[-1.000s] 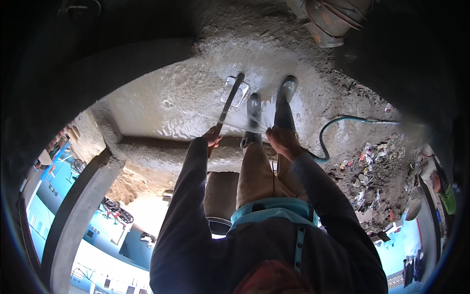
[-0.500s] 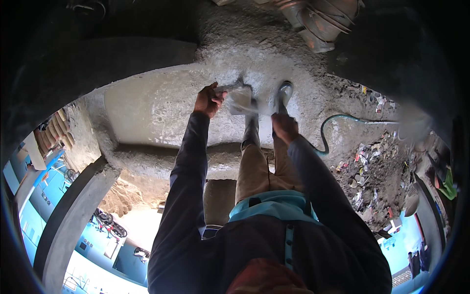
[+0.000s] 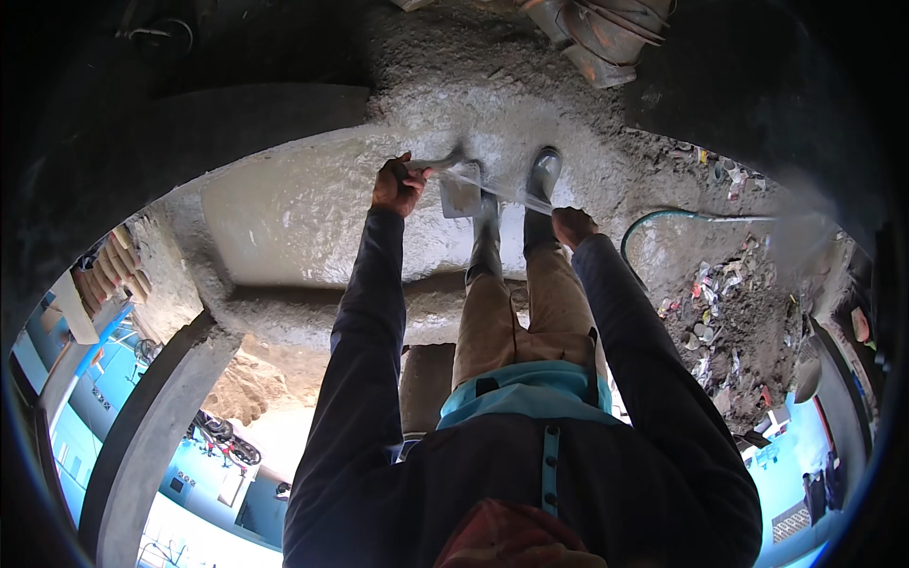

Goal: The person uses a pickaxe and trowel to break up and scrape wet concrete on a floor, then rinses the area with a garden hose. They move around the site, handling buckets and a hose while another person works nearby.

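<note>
- Wet grey concrete floor (image 3: 284, 213) fills the middle of the frame, with scattered mixed litter (image 3: 705, 284) at right.
- At upper centre, the left hand (image 3: 398, 186) grips a stick-handled tool with a flat grey rectangular blade (image 3: 461, 198), beside the dark rubber boots (image 3: 543, 175).
- Right of it, the right hand (image 3: 574, 227) is clenched, apparently around a green hose (image 3: 663, 216); its end is hidden.
- Wetting looks under way: a thin water jet (image 3: 511, 194) reaches the tool; what grime remains, I cannot tell.

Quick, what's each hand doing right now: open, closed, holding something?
Left hand: closed, holding the hoe by its handle.
Right hand: closed, seemingly on the hose, water spraying from it.
</note>
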Demonstrator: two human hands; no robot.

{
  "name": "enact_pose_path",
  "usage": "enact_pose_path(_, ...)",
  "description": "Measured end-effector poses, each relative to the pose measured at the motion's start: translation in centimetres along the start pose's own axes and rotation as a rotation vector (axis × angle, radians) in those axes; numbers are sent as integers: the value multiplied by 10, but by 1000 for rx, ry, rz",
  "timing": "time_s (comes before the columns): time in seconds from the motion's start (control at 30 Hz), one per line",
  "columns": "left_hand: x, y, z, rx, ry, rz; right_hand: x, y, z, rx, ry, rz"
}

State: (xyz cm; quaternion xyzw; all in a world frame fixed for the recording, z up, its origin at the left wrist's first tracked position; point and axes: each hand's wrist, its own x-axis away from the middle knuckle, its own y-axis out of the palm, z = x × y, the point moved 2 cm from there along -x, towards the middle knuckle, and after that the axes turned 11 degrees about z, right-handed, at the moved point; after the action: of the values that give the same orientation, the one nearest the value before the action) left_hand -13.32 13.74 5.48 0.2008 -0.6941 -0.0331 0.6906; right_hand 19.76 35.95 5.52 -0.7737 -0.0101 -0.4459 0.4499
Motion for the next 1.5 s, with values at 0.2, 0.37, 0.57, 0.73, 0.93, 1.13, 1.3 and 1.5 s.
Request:
enact_pose_path(0.2, 2, -5, 0, 8, -34, 0, 2, 16, 13, 78, -26, -100)
enact_pose_path(0.37, 9, -12, -1, -13, -30, -52, 9, 16, 5, 82, -76, -77)
enact_pose_path(0.57, 54, -64, -25, -386, -57, 79, 9, 12, -4, -42, -47, 128)
enact_pose_path(0.73, 89, -152, -55, -1061, 76, 283, 6, 16, -3, 5, -74, 133)
enact_pose_path(0.93, 75, -184, -85, -1864, 264, 179, 2, 19, -6, 38, -69, 132)
enact_pose_path(1.13, 49, -172, -100, -2218, 231, 332, 13, 16, -34, 16, -198, 78)
enact_pose_path(1.3, -32, -157, -76, -1691, 294, 188, 70, 4, -100, -283, -751, 468)
enact_pose_path(1.5, -74, -152, -55, -1906, 13, 181, 97, 0, -162, -363, -333, 187)
